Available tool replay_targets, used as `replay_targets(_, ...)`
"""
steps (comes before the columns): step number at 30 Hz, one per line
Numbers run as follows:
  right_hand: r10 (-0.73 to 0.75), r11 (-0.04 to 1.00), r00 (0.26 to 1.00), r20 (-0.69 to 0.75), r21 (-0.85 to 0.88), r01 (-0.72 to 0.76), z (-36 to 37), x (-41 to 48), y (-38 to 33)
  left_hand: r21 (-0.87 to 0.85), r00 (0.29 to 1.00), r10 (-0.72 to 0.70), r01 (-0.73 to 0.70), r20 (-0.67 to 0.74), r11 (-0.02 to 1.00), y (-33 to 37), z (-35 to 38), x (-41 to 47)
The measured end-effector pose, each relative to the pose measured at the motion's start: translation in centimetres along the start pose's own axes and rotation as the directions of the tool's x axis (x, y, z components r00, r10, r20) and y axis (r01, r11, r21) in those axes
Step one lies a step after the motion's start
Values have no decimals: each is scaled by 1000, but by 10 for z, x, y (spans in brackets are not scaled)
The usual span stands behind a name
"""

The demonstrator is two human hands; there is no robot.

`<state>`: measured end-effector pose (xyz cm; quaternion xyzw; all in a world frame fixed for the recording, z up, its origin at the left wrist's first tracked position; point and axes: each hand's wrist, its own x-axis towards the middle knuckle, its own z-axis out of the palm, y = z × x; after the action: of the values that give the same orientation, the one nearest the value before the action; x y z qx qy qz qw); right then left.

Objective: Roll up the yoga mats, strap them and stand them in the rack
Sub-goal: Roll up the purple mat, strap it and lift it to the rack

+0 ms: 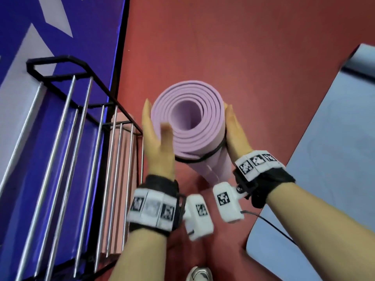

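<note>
Left hand (157,142) and right hand (236,132) flat-fingered against strapped lilac mat (188,118), rack (48,59) holding pink mat (126,159)

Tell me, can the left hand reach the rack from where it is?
Probably yes. The rack stands just beside the left hand with nothing between them. But that hand and the right hand are pressing the strapped purple mat between them, so it is busy for now.
</note>
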<state>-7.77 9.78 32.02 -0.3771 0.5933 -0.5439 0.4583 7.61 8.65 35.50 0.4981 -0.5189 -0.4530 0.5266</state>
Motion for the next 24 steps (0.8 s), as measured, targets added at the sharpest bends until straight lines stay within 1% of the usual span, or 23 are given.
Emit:
replay_targets(1,-30,1000,997,77,10,29,-5,-3,5,61,995,64,-69,82,996,-3,-6,-10)
replay_targets(2,-63,997,986,155,-37,69,-9,-7,10,99,986,113,-126,124,987,-6,-11,-12)
replay_targets(3,-84,990,968,237,-95,109,-12,-10,14,132,985,137,-150,107,980,-10,-12,-10)
replay_targets(4,-89,977,948,306,-157,142,-14,-15,18,149,989,139,-145,50,978,-11,-13,-5)
replay_targets(5,-91,962,931,354,-211,175,-16,-18,17,128,992,120,-116,-23,985,-12,-10,2)
replay_targets(6,-91,946,929,359,-261,194,-13,-19,17,76,994,79,-73,-81,994,-11,-8,9)
replay_targets(7,-99,933,939,328,-298,203,-10,-20,14,32,995,42,-39,-96,999,-10,-5,15)
replay_targets(8,-105,926,953,283,-322,198,-9,-17,12,20,998,29,-28,-62,999,-12,-3,19)
replay_targets(10,-86,937,962,259,-307,167,-10,-4,9,58,994,37,-43,98,997,-22,-3,21)
replay_targets(12,-36,950,943,331,-283,135,-20,7,3,108,973,33,-59,230,992,-36,-1,16)
replay_targets(14,-25,949,911,412,-277,151,-26,16,0,97,961,-3,-25,277,995,-50,-2,19)
replay_targets(15,-23,951,904,426,-271,152,-25,18,-1,78,958,-10,-12,285,997,-56,-3,25)
replay_targets(17,-38,969,927,372,-212,125,-17,22,1,53,951,-17,1,309,999,-61,-1,37)
replay_targets(19,-97,979,969,229,-153,134,-9,26,14,91,941,-22,-10,337,996,-72,0,46)
replay_targets(20,-131,976,977,166,-151,157,-7,28,20,115,935,-24,-18,353,993,-78,1,49)
replay_targets(21,-157,971,977,142,-158,179,-6,31,28,125,937,-27,-18,348,992,-86,1,50)
replay_targets(23,-177,956,971,163,-207,209,-6,38,49,77,954,-29,7,300,997,-109,-1,48)
replay_targets(24,-176,949,968,179,-229,215,-7,40,58,53,954,-33,18,298,998,-119,-2,49)
